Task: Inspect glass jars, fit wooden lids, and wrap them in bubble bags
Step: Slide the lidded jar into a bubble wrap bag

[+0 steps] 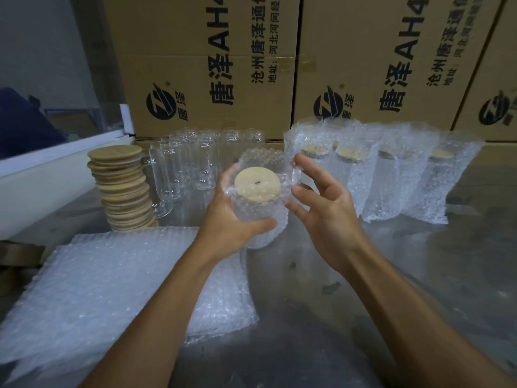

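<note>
Nearby: cardboard boxes (212, 65) behind; stacked wooden lids (123, 189), bare glass jars (181, 163), wrapped jars (391, 175).
Front left: flat bubble bags (112, 281) on the table (391, 275).
Left hand (229, 217): grips the bagged jar (260, 203), lidded.
Right hand (321, 203): fingers spread, pinching the bag's rim.
</note>
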{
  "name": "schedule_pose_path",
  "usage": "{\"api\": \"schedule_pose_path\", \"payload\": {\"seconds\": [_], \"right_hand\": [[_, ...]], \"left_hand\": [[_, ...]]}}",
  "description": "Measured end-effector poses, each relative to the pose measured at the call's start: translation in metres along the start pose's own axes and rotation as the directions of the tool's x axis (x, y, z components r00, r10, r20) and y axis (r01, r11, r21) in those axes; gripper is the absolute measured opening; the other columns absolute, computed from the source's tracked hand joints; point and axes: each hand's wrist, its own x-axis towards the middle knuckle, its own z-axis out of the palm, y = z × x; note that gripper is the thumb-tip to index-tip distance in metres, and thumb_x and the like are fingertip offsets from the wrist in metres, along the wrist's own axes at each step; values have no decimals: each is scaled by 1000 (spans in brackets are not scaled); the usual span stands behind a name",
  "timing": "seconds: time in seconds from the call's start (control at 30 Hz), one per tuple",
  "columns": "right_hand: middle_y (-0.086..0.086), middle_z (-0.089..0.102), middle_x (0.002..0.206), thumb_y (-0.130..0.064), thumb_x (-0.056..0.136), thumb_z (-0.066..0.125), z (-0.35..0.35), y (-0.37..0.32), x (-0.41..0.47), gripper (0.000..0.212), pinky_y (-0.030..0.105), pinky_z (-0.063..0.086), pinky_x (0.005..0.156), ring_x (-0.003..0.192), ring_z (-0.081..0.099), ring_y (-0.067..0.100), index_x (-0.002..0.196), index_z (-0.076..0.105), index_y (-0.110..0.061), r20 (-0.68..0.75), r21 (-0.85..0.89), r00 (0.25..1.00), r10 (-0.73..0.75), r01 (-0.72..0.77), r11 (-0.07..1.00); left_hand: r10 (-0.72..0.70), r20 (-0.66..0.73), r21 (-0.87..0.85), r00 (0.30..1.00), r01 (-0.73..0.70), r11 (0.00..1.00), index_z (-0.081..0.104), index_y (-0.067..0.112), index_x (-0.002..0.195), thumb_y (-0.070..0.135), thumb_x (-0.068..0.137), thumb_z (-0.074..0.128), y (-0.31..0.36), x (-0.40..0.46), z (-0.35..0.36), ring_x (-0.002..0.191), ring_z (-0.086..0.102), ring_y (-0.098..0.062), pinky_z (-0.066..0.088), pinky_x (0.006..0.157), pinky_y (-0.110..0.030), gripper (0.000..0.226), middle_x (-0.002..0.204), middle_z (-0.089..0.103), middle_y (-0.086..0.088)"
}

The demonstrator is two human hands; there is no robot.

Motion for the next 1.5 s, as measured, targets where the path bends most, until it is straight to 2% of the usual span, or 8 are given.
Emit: {"api": "schedule_pose_path", "payload": {"seconds": [0.3, 0.4, 0.53, 0.67, 0.93, 1.2, 1.37, 1.5], "right_hand": [[-17, 51, 138, -9, 84, 81, -11, 22, -6, 92, 10, 49, 94, 119, 55, -11, 157, 28, -27, 211, -517, 958, 193, -59, 854], [-4, 54, 147, -9, 81, 83, -9, 29, -10, 89, 37, 48, 111, 131, 56, 7, 155, 34, -20, 270, -503, 927, 259, -93, 859], [-1, 61, 140, -13, 81, 83, -6, 31, -11, 79, 39, 50, 108, 125, 62, 9, 149, 43, -18, 227, -458, 956, 186, -63, 886], [-15, 58, 137, -18, 88, 78, 6, 34, -12, 67, 10, 46, 97, 122, 57, -8, 146, 44, -18, 188, -461, 982, -1, 89, 883], [-48, 23, 143, -44, 97, 58, 16, 33, -14, 64, -1, 21, 107, 136, 22, -26, 146, 18, -51, 217, -638, 952, -217, 307, 706], [3, 49, 146, -32, 103, 54, 14, 30, -13, 54, 29, 42, 111, 136, 46, 10, 151, 43, -10, 236, -743, 917, -320, 383, 549], [-29, 51, 125, -32, 100, 62, 13, 37, -15, 38, 17, 47, 95, 119, 54, -5, 130, 41, -40, 42, -676, 943, -329, 270, 686], [-10, 65, 113, -25, 103, 57, 4, 40, -7, 16, 31, 51, 91, 108, 64, 11, 118, 54, -20, -132, -550, 969, -207, 102, 829]], "left_hand": [[-108, -266, -231, 958, 45, 972, 55, 38, 123, 55, 55, 87, 8, -4, 6, 112, 63, -3, 52, 95, -29, 77, 119, 67, 16], [-112, -242, -293, 964, 37, 955, 55, 41, 122, 57, 61, 83, 9, -4, 7, 111, 64, -1, 52, 98, -35, 69, 119, 68, 18], [-91, -209, -363, 974, 9, 932, 58, 43, 119, 47, 73, 80, 10, -3, 10, 118, 62, -9, 50, 100, -38, 51, 124, 67, 13], [-40, -201, -378, 979, -40, 925, 64, 40, 101, 37, 82, 72, 18, -3, 16, 104, 68, -3, 53, 84, -21, 21, 107, 72, 16], [16, -185, -333, 983, -78, 940, 61, 32, 115, 36, 82, 72, 21, -6, 20, 111, 65, -3, 52, 91, -22, 36, 113, 71, 15], [86, -301, -180, 950, -145, 973, 62, 33, 104, 40, 81, 77, 22, -8, 25, 103, 66, -2, 51, 90, -24, 28, 102, 71, 17], [139, -379, -87, 915, -185, 979, 63, 27, 100, 40, 82, 79, 21, -6, 24, 96, 65, -7, 49, 82, -22, 27, 98, 68, 11], [88, -354, -86, 931, -126, 988, 56, 39, 117, 52, 81, 73, 22, -9, 25, 101, 58, 7, 46, 82, -9, 42, 112, 61, 21]]}}
